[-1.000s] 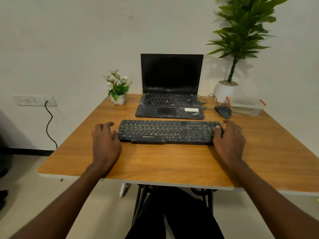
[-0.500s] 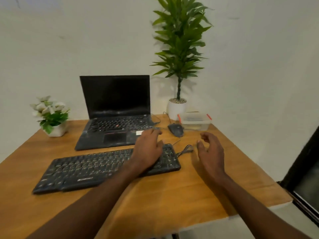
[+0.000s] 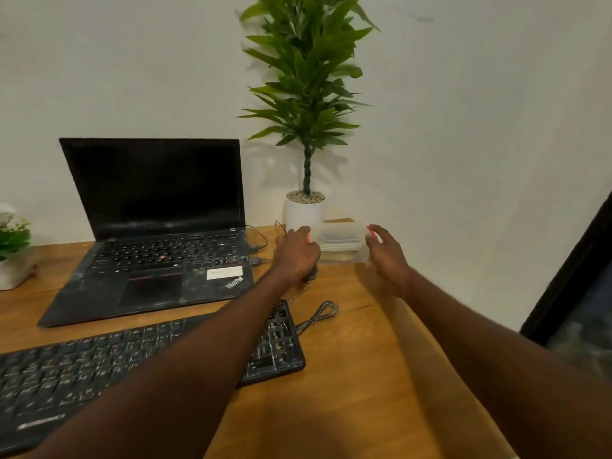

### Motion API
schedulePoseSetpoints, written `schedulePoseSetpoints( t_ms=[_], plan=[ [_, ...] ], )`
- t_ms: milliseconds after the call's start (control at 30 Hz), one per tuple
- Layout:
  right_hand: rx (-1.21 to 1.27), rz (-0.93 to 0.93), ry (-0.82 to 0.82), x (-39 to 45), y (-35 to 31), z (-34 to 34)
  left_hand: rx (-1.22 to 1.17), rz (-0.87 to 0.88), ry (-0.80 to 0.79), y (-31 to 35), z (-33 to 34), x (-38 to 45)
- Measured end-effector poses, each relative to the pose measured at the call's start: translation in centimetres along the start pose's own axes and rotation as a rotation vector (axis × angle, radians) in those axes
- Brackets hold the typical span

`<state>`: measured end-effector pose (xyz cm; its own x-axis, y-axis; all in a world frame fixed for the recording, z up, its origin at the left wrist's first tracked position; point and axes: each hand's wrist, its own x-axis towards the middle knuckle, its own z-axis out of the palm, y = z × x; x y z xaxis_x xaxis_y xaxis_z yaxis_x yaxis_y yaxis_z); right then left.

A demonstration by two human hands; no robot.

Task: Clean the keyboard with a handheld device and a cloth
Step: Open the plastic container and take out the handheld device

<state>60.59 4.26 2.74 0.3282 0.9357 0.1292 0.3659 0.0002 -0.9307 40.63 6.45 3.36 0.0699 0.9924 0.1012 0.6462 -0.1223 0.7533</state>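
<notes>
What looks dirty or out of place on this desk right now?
The laptop is smeared with whitish dust across its palm rest and lower screen. The keyboard lies skewed to the desk edge, its keys dusty too. Its cable sits in a loose loop beside it.

The left hand (image 3: 296, 251) hides most of the mouse (image 3: 313, 274).

A small office or home workstation: a wooden desk (image 3: 364, 376) against a plain white wall (image 3: 463, 111) carries an open laptop (image 3: 155, 226), a separate keyboard (image 3: 99, 362), a tall potted plant (image 3: 306, 104) and a small flowerpot (image 3: 11, 260).
</notes>
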Motion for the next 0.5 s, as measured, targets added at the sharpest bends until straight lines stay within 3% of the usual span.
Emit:
schedulePoseSetpoints(
  t_ms=[200,333,500],
  plan=[
    [0.020,0.043,-0.052,0.6,0.2,1.1,0.090,0.009,-0.105,0.6,1.7,0.9],
    [0.080,0.043,0.015,-0.7,0.5,0.0,0.050,0.068,-0.020,1.1,2.5,-0.7],
    [0.125,-0.054,0.068,-7.2,0.4,-3.2,-0.211,0.160,0.236,2.7,2.7,-8.4]
  ],
)
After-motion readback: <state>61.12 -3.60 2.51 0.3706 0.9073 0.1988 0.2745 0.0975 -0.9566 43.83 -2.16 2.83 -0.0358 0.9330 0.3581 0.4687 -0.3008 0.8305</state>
